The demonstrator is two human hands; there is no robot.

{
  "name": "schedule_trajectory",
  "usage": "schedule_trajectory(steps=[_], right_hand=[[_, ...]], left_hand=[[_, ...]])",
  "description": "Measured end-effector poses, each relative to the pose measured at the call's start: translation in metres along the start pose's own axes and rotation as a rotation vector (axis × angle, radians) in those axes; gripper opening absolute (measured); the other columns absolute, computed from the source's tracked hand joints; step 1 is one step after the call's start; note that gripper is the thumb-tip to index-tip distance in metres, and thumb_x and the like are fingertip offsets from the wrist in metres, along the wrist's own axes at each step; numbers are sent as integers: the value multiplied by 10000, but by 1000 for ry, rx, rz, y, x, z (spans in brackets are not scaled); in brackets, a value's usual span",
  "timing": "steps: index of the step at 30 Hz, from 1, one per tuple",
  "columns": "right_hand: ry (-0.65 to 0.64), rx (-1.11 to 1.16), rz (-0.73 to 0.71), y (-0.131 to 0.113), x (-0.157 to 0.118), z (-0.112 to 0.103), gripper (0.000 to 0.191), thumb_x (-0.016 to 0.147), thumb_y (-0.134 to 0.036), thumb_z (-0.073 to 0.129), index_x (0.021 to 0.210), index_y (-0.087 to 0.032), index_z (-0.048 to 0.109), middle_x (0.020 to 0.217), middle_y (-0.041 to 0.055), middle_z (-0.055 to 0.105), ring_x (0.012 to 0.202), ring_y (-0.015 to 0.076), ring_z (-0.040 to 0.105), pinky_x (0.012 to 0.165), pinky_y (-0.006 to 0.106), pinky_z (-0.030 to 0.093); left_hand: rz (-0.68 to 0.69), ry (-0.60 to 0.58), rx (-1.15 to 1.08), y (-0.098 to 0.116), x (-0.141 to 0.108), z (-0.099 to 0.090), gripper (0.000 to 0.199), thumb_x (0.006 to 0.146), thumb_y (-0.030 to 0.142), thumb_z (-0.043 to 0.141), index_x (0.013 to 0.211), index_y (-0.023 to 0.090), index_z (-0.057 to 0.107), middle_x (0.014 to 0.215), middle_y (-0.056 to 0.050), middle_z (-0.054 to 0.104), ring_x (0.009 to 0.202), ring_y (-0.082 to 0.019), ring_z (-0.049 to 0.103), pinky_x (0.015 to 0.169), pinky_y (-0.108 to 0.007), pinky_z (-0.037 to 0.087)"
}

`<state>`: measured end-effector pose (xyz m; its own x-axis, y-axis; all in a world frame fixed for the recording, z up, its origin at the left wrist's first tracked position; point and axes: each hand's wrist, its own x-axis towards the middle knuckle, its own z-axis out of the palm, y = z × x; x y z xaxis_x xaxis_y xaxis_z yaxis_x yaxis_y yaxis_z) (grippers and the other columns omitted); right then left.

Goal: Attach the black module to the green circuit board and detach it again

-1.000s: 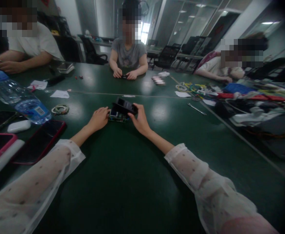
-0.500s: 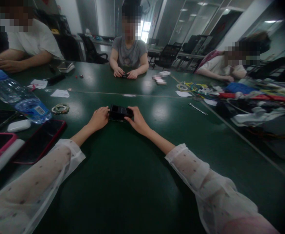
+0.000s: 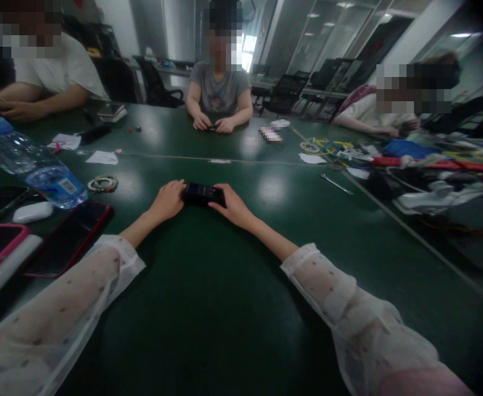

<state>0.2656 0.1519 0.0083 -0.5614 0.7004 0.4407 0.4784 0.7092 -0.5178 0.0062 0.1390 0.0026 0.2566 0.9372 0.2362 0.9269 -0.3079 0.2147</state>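
A small black box-shaped device (image 3: 202, 193) with a dark screen on its face is between my hands, just above or on the green table (image 3: 208, 297). My left hand (image 3: 168, 201) holds its left end, the fingertips partly hidden behind it. At the right end, my right hand (image 3: 234, 206) grips it, thumb along the near side and fingers over the top. A beaded bracelet (image 3: 102, 184) lies to the left of my left hand.
On the left are a tilted water bottle (image 3: 51, 176), a red-edged phone (image 3: 70, 239), a pink-framed phone (image 3: 0, 247) and a white earbud case (image 3: 33, 212). A wrench (image 3: 336, 184) and piled cables (image 3: 336, 148) lie right. Several people sit around the table.
The black device has tipped, so its top face shows less and its near side more. My right thumb has shifted slightly down with it. The left hand has barely moved.
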Motion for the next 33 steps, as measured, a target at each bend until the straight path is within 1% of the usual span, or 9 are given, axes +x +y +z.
schedule_trajectory(steps=[5,9,13,17,22,25,27,29,33], right_hand=[[-6,11,6,-1,0,-1,499,893,-388,668,1303,-211,447,1252,135,576,1159,290,604,991,533,517],[-1,9,1,-1,1,-1,510,879,-367,688,1296,-197,449,1251,142,578,1168,291,600,997,523,515],[-8,21,8,1,0,-1,519,878,-369,689,1307,-208,443,1267,136,575,1172,285,601,994,525,520],[-13,26,25,2,0,-1,530,877,-378,690,1315,-215,440,1284,134,573,1187,290,598,994,541,518],[-7,28,19,1,0,-1,521,879,-377,689,1307,-203,448,1283,140,577,1185,285,599,1000,528,517],[-2,27,20,0,1,0,526,867,-359,704,1303,-208,450,1270,138,582,1175,289,605,1001,536,513],[-2,25,28,0,2,0,530,859,-349,714,1299,-209,453,1259,137,587,1167,293,610,997,543,514],[-4,28,33,0,2,0,528,857,-348,717,1296,-209,457,1257,136,591,1168,295,610,996,549,513],[-9,47,30,2,2,-1,535,854,-361,719,1300,-216,461,1261,131,592,1176,295,608,996,559,513]], left_hand=[[8,13,7,-1,0,1,522,895,130,423,1414,100,471,1501,-172,478,1402,-320,417,1144,-523,362],[1,6,-7,-4,2,3,542,885,115,424,1425,123,466,1511,-159,471,1412,-316,406,1150,-535,351],[0,1,-45,-8,3,4,499,907,132,402,1395,118,502,1513,-158,470,1413,-318,405,1150,-541,352],[-22,-11,-64,-8,3,3,489,922,146,385,1397,155,502,1516,-135,472,1420,-309,402,1151,-563,346],[-15,-7,-66,-8,3,3,499,915,141,393,1403,122,500,1522,-149,463,1425,-314,393,1158,-546,344],[-43,-9,-93,-12,6,6,472,925,146,394,1373,160,540,1521,-128,473,1421,-308,400,1143,-551,357],[-80,-9,-143,-16,10,8,434,966,185,360,1344,202,572,1511,-96,494,1411,-284,418,1127,-537,377],[-132,8,-200,-20,14,9,424,1023,281,299,1334,233,583,1483,-68,531,1393,-255,444,1128,-518,379],[-161,24,-240,-19,15,8,478,1052,413,250,1353,229,573,1462,-71,554,1379,-255,461,1132,-514,371]])
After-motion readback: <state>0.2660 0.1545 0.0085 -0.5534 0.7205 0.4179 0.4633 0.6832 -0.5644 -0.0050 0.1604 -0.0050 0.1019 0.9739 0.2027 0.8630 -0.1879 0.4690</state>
